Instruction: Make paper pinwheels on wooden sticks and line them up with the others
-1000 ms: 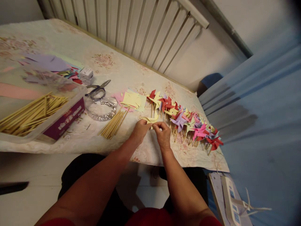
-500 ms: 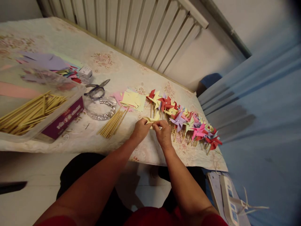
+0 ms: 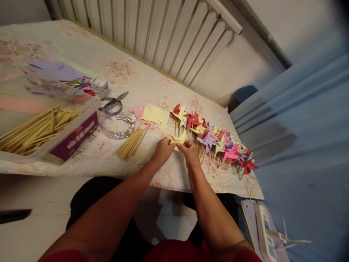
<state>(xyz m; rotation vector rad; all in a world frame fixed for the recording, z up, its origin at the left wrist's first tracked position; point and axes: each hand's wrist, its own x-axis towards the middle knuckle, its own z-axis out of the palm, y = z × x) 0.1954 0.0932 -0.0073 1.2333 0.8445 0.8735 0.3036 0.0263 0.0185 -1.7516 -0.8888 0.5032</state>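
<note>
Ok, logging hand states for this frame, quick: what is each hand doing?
Left hand: closed, pinching the yellow paper pinwheel.
Right hand: closed, pinching the same pinwheel from the other side.

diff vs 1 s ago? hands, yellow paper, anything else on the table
Little changed. Both hands kept their pinch on the yellow paper piece; the right hand shifted slightly lower and its fingers reworked their grip, while the left hand barely moved. The paper's folded flaps now stand a bit more raised. The finished pinwheels, loose sticks, scissors and stick box stayed put.
</note>
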